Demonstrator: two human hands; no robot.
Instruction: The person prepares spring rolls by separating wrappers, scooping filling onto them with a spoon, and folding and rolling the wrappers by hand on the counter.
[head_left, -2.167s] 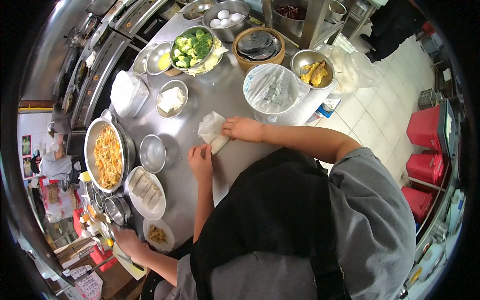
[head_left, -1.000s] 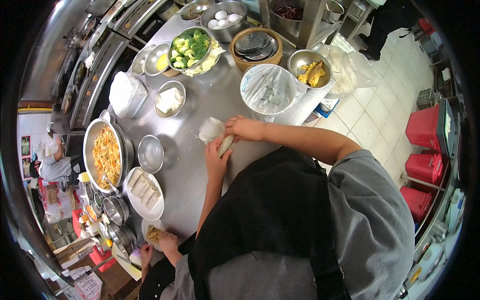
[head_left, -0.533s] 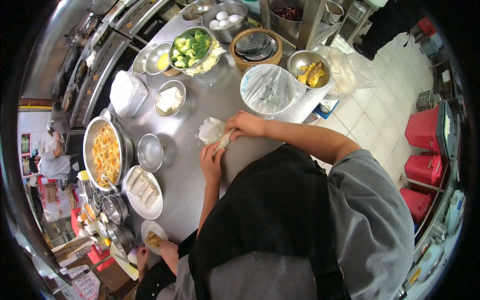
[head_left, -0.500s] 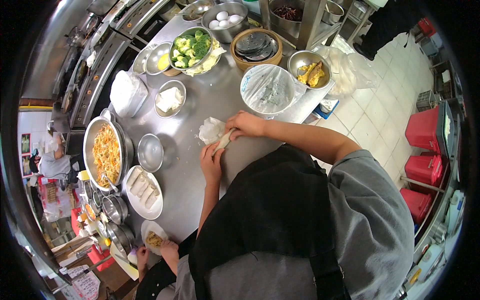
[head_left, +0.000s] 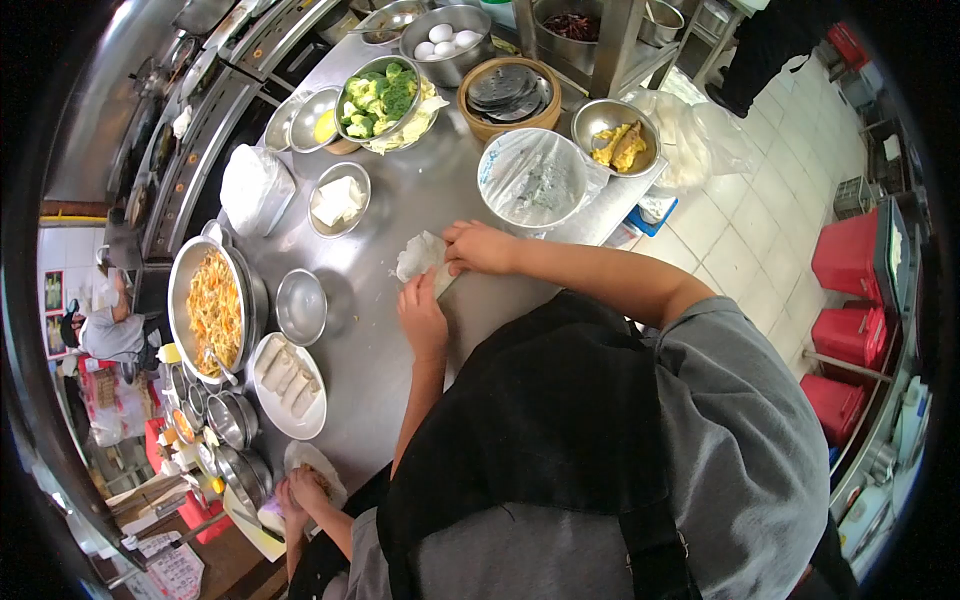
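Note:
A thin white spring roll wrapper (head_left: 418,257) lies on the steel table, partly folded into a roll between my hands. My right hand (head_left: 480,247) presses on its right side with bent fingers. From the near side my left hand (head_left: 423,312) grips the rolled part, fingertips close to those of the right hand. Much of the roll is hidden under the fingers, and a loose flap spreads beyond them. Several finished spring rolls (head_left: 286,375) lie in a row on a white oval plate (head_left: 310,422) to the left.
Shredded filling (head_left: 215,310) fills a large bowl at left, beside a small metal bowl (head_left: 301,306). Broccoli (head_left: 385,100), eggs (head_left: 445,40) and a plastic-covered white bowl (head_left: 533,178) stand farther back. A co-worker's hands (head_left: 303,494) work over a white plate at lower left.
My left hand has moved slightly up and the hands are closer together over the wrapper, whose flap looks more spread. The co-worker's hands have come together over their plate.

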